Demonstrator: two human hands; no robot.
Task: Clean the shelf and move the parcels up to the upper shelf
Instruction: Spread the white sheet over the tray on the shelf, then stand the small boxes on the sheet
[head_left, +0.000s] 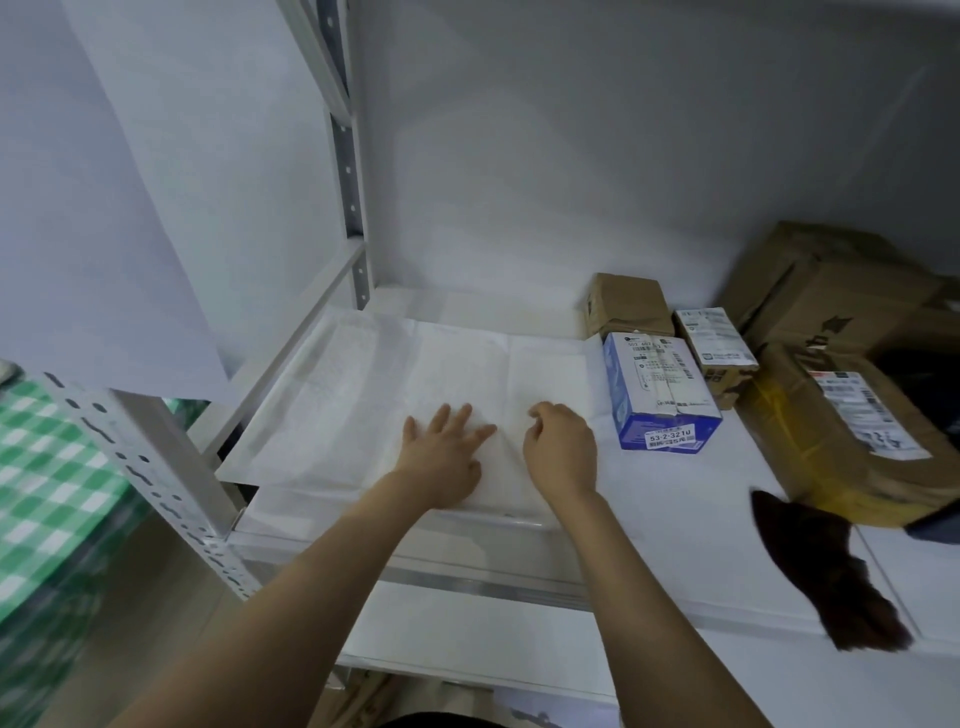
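A white paper sheet (363, 384) lies spread over the left part of the white shelf (691, 525). My left hand (441, 457) presses flat on the sheet with its fingers spread. Just to its right, my right hand (558, 449) rests on the sheet with curled fingers; whether it pinches the paper I cannot tell. Parcels stand at the right: a blue and white box (657, 392), a small brown box (626, 306) behind it, a labelled brown box (719, 353), a yellow-taped parcel (841, 436) and a big carton (826, 286).
A dark brown cloth (826, 566) lies at the shelf's front right edge. The perforated white upright (156, 467) stands at the front left, another upright (348, 171) at the back left. Green checked fabric (47, 467) sits left of the rack. A lower shelf (467, 634) shows below.
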